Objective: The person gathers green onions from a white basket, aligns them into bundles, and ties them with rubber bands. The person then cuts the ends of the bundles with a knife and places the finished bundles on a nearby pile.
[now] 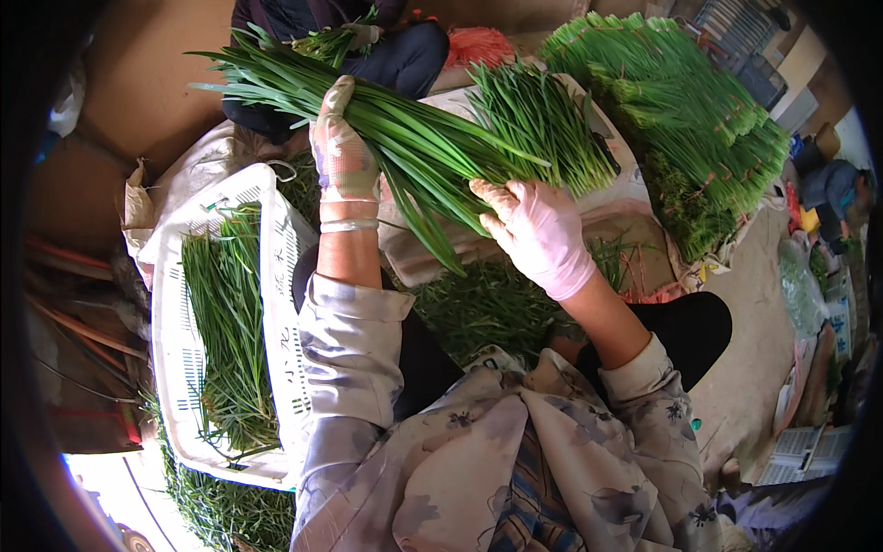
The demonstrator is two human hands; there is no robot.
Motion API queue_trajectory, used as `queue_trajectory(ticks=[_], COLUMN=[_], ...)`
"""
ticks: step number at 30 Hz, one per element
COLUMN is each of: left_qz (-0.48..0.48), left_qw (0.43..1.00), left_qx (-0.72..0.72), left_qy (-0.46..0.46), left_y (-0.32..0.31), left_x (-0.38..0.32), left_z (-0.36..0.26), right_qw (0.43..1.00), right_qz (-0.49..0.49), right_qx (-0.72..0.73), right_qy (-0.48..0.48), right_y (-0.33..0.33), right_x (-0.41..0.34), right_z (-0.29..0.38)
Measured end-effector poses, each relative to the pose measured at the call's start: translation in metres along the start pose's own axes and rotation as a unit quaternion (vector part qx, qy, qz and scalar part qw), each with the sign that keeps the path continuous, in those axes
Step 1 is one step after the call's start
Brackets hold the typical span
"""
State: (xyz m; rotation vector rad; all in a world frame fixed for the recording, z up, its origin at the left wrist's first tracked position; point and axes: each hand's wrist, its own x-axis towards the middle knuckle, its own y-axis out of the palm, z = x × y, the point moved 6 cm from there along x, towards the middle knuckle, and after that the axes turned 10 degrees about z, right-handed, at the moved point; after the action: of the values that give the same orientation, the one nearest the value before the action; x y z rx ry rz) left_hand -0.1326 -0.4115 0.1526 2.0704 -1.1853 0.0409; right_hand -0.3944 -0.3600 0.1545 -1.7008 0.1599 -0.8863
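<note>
My gloved left hand (343,148) grips a bunch of long flat green leaves (407,127), probably garlic chives, near its leafy end, with the thumb across the top. The pink-gloved right hand (534,224) is at the stem end, its fingers closed around that part of the bunch. A few leaves droop below between the two hands. Just beyond the right hand, a pile of similar greens (541,124) lies on a cloth-covered surface (448,110). Beside it is a dark-handled blade (607,152), partly covered by the leaves.
At my left stands a white plastic crate (165,331) holding loose greens (231,324). Leaf scraps (490,303) cover the floor before me. Tied bundles (683,117) are stacked at the far right. Opposite sits a person (407,55) holding greens, near red ties (476,47).
</note>
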Motion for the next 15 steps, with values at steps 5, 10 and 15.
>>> queue_trajectory(ticks=[5, 10, 15], left_qz=[0.002, -0.002, 0.025], left_qw=[0.997, 0.991, 0.998], left_qx=[-0.055, -0.068, -0.021], left_qy=[-0.055, -0.112, -0.056], left_y=[-0.004, -0.008, 0.001], left_x=[-0.001, 0.001, -0.004], left_z=[0.013, 0.024, 0.013], right_qw=[0.998, 0.999, 0.997], right_qz=[-0.049, -0.016, -0.058], right_qx=[0.009, 0.018, 0.032], right_qy=[-0.025, -0.037, -0.051], right_y=[0.012, 0.024, 0.016], right_x=[0.003, 0.002, 0.008], right_z=[-0.004, -0.010, -0.023])
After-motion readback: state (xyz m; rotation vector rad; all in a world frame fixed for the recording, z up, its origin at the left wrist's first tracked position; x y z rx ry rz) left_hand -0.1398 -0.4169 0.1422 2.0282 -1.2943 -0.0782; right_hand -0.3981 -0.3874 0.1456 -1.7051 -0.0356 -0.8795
